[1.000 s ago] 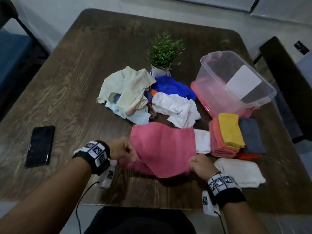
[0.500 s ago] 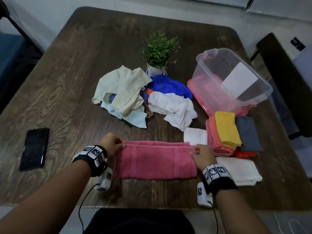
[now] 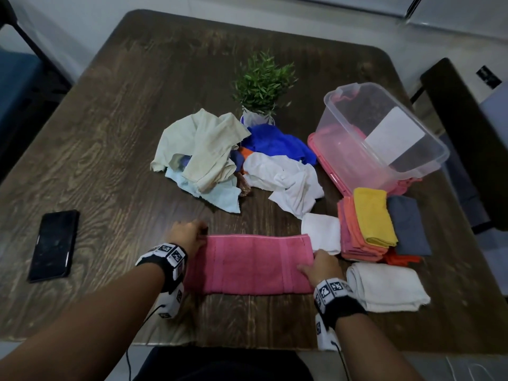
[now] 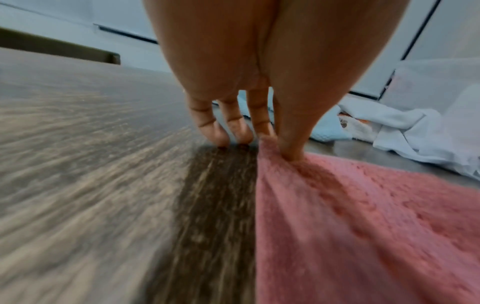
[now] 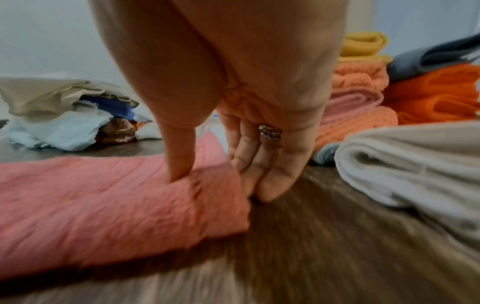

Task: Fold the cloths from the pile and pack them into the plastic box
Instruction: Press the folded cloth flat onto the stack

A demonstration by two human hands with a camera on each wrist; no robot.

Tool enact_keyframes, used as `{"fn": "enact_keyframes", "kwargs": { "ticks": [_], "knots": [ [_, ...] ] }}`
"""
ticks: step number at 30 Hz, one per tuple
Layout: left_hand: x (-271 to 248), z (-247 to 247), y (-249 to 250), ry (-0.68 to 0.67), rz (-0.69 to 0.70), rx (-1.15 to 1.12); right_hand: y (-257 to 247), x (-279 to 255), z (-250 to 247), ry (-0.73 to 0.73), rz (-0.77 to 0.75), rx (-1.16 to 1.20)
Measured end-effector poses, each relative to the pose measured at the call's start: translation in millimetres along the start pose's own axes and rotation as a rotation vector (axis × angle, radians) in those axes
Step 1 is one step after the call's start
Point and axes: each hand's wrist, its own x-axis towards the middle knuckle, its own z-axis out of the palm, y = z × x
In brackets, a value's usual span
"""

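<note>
- Pink towel (image 3: 247, 264) lies folded into a long strip at the near edge of the bench (image 3: 110, 133), between my 2 hands.
- My left hand (image 3: 187, 237): grip pinches the towel's far-left corner, thumb on top; other fingertips (image 4: 218, 135) touch the bench.
- My right hand (image 3: 320, 266): grip pinches the towel's right end, thumb on top.
- Folded stack (image 3: 368, 224) and white folded cloth (image 3: 384, 287) just beside my right hand.
- Loose pile (image 3: 220, 158) beyond; plastic box (image 3: 384, 133) far right, tilted.
</note>
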Motion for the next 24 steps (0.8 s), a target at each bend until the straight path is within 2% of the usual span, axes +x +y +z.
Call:
{"fn": "enact_keyframes", "kwargs": {
  "ticks": [3, 5, 9, 11, 13, 14, 16, 18, 19, 20, 24],
  "knots": [
    [-2.7, -4.3, 5.4, -0.080, -0.005, 0.009, -5.7, -6.5, 6.8, -0.008, -0.051, 0.079],
    [-1.7, -9.7, 6.1, -0.041, -0.001, -0.081, -13.4, -12.2, -0.6, 0.007, -0.115, 0.175],
    [-4.4, -42.3, 5.2, 0.154, 0.039, -0.484, -25.6, -15.4, -33.1, 0.058, -0.316, 0.382],
    [-8.9, -64.4, -2.5, 0.171, 0.099, -0.730, -25.3, -15.9, -47.9, 0.119, -0.382, 0.457],
    [-16.0, -81.5, -15.3, 0.074, 0.158, -0.899, -19.3, -20.2, -53.2, 0.169, -0.428, 0.479],
    [-19.8, -86.1, -21.2, -0.008, 0.183, -0.895, -14.2, -23.1, -51.6, 0.171, -0.427, 0.475],
    [-25.5, -81.2, -32.3, -0.232, 0.195, -0.647, -1.2, -27.7, -40.1, 0.129, -0.389, 0.382],
    [-32.5, -64.8, -36.4, -0.484, 0.160, -0.376, 13.1, -26.5, -21.2, 0.086, -0.367, 0.194],
    [-33.6, -54.5, -36.6, -0.527, 0.142, -0.327, 17.7, -26.3, -12.2, 0.064, -0.342, 0.124],
    [-32.9, -44.2, -34.8, -0.482, 0.117, -0.303, 19.9, -26.7, -5.4, 0.061, -0.299, 0.084],
    [-30.8, -16.5, -17.9, -0.017, 0.091, -0.106, 13.3, -31.4, 14.8, 0.039, -0.016, 0.115]
  ]
}}
